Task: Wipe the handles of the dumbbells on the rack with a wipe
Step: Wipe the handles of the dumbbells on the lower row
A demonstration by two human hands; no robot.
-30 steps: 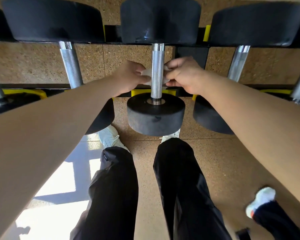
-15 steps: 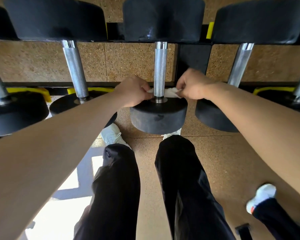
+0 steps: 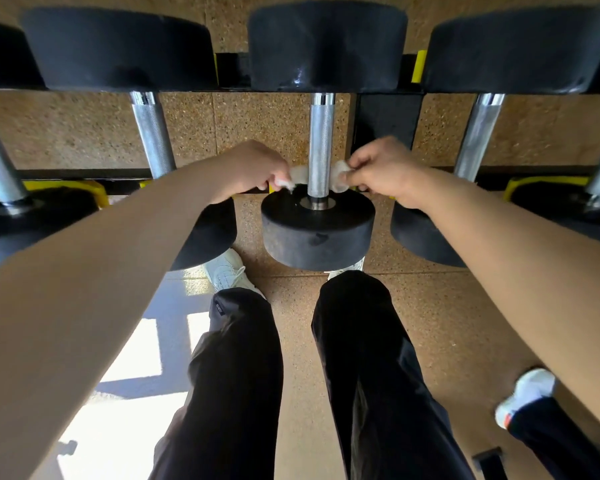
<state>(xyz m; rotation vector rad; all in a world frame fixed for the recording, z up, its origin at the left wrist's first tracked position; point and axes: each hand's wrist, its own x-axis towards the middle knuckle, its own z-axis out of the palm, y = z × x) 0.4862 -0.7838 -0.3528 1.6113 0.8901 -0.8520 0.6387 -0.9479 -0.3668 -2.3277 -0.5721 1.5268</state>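
Head view, frame centre: a white wipe (image 3: 298,174) is looped behind the middle dumbbell handle (image 3: 321,147), low by its near head, each end pinched by curled fingers of the left hand (image 3: 253,171) and right hand (image 3: 383,169).
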